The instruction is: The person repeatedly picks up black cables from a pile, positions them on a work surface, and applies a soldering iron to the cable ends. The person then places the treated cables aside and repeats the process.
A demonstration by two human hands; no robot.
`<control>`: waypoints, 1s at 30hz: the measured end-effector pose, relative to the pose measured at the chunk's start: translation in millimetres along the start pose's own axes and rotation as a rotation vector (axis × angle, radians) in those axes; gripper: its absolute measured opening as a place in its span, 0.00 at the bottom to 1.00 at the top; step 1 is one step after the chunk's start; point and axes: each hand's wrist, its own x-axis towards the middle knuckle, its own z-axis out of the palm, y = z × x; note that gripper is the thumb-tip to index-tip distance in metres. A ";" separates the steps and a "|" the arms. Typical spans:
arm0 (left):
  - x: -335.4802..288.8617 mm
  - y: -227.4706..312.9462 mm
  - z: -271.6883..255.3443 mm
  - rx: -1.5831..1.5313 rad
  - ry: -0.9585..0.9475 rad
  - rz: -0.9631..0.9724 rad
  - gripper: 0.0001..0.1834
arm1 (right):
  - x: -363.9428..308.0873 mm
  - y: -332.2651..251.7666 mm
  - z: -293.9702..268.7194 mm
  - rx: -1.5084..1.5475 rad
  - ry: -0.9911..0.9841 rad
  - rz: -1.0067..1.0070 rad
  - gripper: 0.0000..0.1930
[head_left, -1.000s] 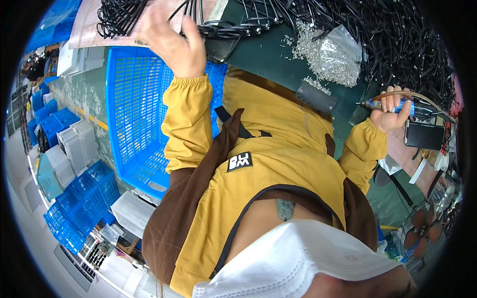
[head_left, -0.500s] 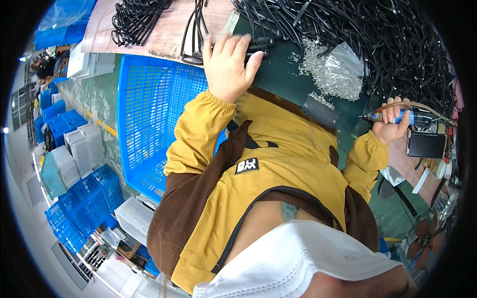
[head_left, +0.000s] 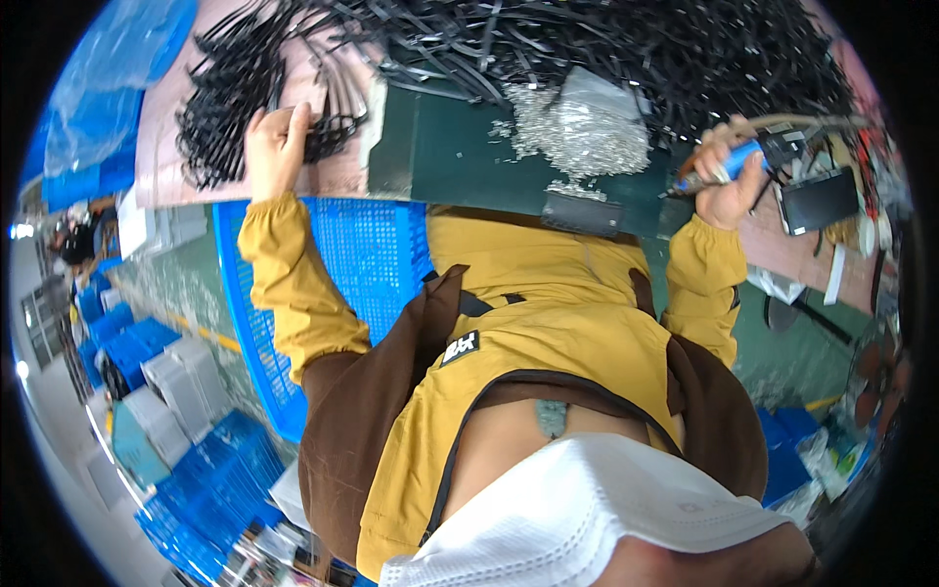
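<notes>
My left hand (head_left: 277,150) is closed at the pile of looped black cables (head_left: 227,108) on the left part of the table, thumb pointing away from me. Black cables (head_left: 342,122) stick out to the right of it, smeared by motion; its fingertips are hidden. Over the right part of the table, my right hand (head_left: 726,181) grips a blue electric screwdriver (head_left: 736,161), its bit pointing left. Between the hands lies a heap of small silvery screws (head_left: 577,132), partly under a clear plastic bag (head_left: 602,98). A small dark tray (head_left: 583,214) with some of these pieces sits at the near edge.
A large tangle of black cables (head_left: 685,49) covers the far side of the table. Below the left edge stands a blue plastic crate (head_left: 367,259). A black flat device (head_left: 820,201) lies at the right, with a fan (head_left: 875,377) lower down. More blue crates (head_left: 210,484) stand on the left.
The view has shifted, with the table lower in it. My left hand has moved left from the green mat's edge onto the cable pile. My right hand still holds the electric screwdriver.
</notes>
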 end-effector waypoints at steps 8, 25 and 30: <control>85.8 197.9 36.3 -0.375 0.294 0.467 0.15 | 20.4 -31.6 -67.7 -1.424 0.192 -0.256 0.17; 184.9 266.0 112.6 0.107 0.276 0.365 0.14 | 9.4 -30.1 -47.4 -1.556 0.034 -0.851 0.13; 198.0 225.7 123.6 0.141 0.118 0.222 0.25 | -6.9 -42.5 -35.4 -1.465 0.269 -0.661 0.16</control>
